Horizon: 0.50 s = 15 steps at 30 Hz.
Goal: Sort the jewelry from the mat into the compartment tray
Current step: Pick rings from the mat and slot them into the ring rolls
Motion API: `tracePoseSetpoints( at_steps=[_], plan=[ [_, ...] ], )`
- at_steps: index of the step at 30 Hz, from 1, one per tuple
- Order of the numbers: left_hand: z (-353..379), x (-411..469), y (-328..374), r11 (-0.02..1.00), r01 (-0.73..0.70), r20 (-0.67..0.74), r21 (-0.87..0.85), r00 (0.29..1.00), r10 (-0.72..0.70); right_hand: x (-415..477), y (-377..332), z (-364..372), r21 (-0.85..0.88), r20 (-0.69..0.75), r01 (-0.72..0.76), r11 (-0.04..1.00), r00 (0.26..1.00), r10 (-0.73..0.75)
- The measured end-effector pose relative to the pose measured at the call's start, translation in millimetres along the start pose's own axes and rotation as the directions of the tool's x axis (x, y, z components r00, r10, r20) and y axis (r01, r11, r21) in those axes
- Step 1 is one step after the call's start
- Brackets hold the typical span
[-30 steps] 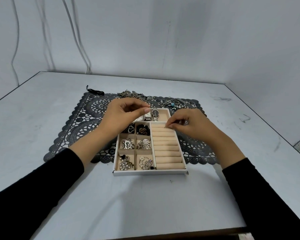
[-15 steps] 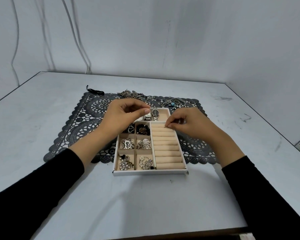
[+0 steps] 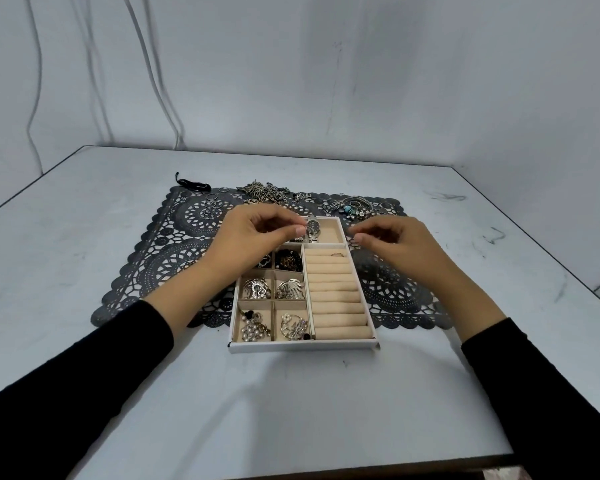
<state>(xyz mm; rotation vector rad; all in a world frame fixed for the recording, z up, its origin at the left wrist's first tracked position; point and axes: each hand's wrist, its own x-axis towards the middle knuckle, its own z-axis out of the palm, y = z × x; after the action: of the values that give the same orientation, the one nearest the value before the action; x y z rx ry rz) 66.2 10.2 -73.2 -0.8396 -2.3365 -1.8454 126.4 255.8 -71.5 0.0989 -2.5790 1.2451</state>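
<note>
Left hand (image 3: 257,233) hovers over the far left corner of the compartment tray (image 3: 302,347), fingers curled, thumb tip meeting fingertips. Whether anything small is pinched there, cannot tell. Just right of its thumb: a silver wristwatch (image 3: 313,229) lying in the tray's far compartment.

Right hand (image 3: 392,244) hangs over the tray's far right edge, fingers loosely curled, nothing visible between them. Just nearside of its fingertips a thin ring (image 3: 337,254) sits in the farthest slot of the beige ring rolls (image 3: 336,299).

Under and nearside of the left wrist — small square compartments, holding silver brooches (image 3: 290,289) and pearl pieces (image 3: 253,327).

Unsorted jewelry remains on the black lace mat (image 3: 160,258) beyond both hands: a chain pile (image 3: 264,190) past the left knuckles, hoop rings (image 3: 212,204) farther left, beaded bracelets (image 3: 355,206) past the right fingertips. A black cord (image 3: 192,183) lies at the mat's far left edge, on the grey table (image 3: 291,410).
</note>
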Motion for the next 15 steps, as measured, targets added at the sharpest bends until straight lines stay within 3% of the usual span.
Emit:
tracePoseSetpoints(
  at_steps=[6, 15],
  plan=[
    [3, 0, -1, 0.997, -0.009, 0.033, 0.081, 0.999, 0.006, -11, 16, 0, -0.176, -0.154, -0.069, 0.982, 0.987, 0.042],
    [9, 7, 4, 0.951, -0.121, 0.136, 0.286, 0.987, 0.085, -28, 22, 8, -0.372, -0.103, -0.094, 0.924, 0.993, 0.059]
  ],
)
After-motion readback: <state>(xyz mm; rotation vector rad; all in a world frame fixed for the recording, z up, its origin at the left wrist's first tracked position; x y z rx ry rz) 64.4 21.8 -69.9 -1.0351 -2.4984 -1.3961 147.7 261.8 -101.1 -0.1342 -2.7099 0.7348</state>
